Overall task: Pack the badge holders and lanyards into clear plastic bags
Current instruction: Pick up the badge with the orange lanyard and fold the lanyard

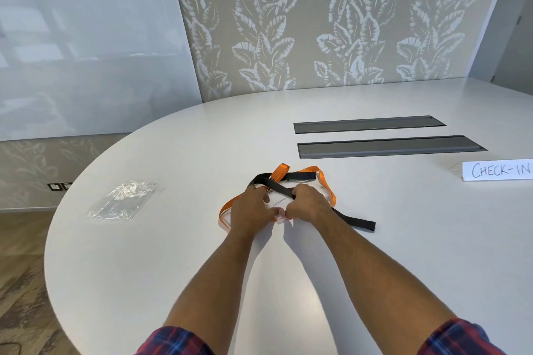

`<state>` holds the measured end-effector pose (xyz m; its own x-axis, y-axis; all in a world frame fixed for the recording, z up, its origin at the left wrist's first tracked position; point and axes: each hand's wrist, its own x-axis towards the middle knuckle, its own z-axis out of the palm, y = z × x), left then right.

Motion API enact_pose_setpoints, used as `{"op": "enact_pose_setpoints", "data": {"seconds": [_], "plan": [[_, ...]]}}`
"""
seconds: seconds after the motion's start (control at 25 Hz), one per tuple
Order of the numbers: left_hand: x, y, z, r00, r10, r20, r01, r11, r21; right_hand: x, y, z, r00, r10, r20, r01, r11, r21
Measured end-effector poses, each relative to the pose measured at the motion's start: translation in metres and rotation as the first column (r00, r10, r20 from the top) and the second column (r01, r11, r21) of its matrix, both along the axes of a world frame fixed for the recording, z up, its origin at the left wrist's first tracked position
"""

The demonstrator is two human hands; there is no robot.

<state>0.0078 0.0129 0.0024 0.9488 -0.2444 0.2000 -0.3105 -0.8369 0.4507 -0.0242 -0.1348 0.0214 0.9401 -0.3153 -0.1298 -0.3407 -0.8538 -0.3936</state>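
A clear badge holder with a white name card lies on the white table, mostly covered by my hands. My left hand and my right hand both pinch its near edge, thumbs meeting at the bottom. An orange lanyard loops around and under the hands. A black lanyard crosses the holder and trails out to the right. A stack of clear plastic bags lies flat on the table to the left, apart from my hands.
Two grey cable-tray lids are set into the table behind the lanyards. A white "CHECK-IN" sign stands at the right edge. The table's curved rim runs along the left, with the floor beyond.
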Motion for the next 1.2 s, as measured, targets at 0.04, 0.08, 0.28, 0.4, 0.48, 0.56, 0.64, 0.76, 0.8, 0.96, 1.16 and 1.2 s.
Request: {"op": "enact_pose_setpoints", "data": {"seconds": [0.04, 0.08, 0.28, 0.4, 0.48, 0.56, 0.64, 0.76, 0.8, 0.96, 1.16, 1.2], "plan": [[0.000, 0.000, -0.001, 1.000, 0.002, 0.007, -0.002, 1.000, -0.012, -0.003, 0.004, 0.001, 1.000, 0.009, 0.008, -0.009, 0.996, -0.092], [-0.001, 0.000, -0.002, 1.000, 0.004, 0.008, -0.004, 1.000, -0.027, -0.005, 0.008, 0.001, 1.000, 0.016, 0.021, -0.013, 0.988, -0.151], [-0.006, -0.004, -0.001, 0.999, -0.030, -0.044, 0.021, 0.983, -0.182, -0.010, 0.020, 0.000, 0.988, -0.095, 0.121, 0.088, 0.994, 0.057], [-0.009, -0.007, 0.001, 0.999, -0.001, -0.047, -0.011, 0.967, -0.255, -0.015, 0.021, -0.002, 0.965, -0.151, 0.213, 0.117, 0.980, 0.164], [-0.009, -0.007, 0.003, 0.999, -0.005, -0.043, -0.008, 0.959, -0.283, -0.019, 0.018, -0.002, 0.947, -0.173, 0.271, 0.101, 0.960, 0.260], [-0.014, -0.005, 0.007, 0.998, -0.035, -0.043, 0.020, 0.946, -0.322, -0.023, 0.014, 0.000, 0.917, -0.224, 0.330, 0.098, 0.928, 0.359], [-0.018, -0.002, 0.011, 0.997, -0.065, -0.044, 0.044, 0.928, -0.369, -0.026, 0.010, 0.003, 0.886, -0.297, 0.356, 0.105, 0.876, 0.470], [-0.019, 0.002, 0.014, 0.995, -0.087, -0.038, 0.065, 0.915, -0.398, -0.030, 0.003, 0.016, 0.818, -0.377, 0.435, 0.064, 0.811, 0.582], [-0.020, 0.003, 0.015, 0.994, -0.098, -0.046, 0.070, 0.906, -0.418, -0.033, -0.001, 0.021, 0.780, -0.380, 0.497, 0.021, 0.810, 0.586], [-0.023, 0.007, 0.025, 0.983, -0.179, -0.026, 0.142, 0.854, -0.500, -0.042, -0.019, 0.048, 0.685, -0.313, 0.657, -0.094, 0.857, 0.507], [-0.026, 0.006, 0.048, 0.977, -0.177, -0.117, 0.071, 0.794, -0.604, -0.043, -0.035, 0.083, 0.680, -0.210, 0.703, -0.185, 0.878, 0.441], [-0.027, 0.005, 0.052, 0.974, -0.184, -0.129, 0.067, 0.786, -0.614, -0.044, -0.037, 0.087, 0.673, -0.204, 0.711, -0.217, 0.865, 0.453]]}}
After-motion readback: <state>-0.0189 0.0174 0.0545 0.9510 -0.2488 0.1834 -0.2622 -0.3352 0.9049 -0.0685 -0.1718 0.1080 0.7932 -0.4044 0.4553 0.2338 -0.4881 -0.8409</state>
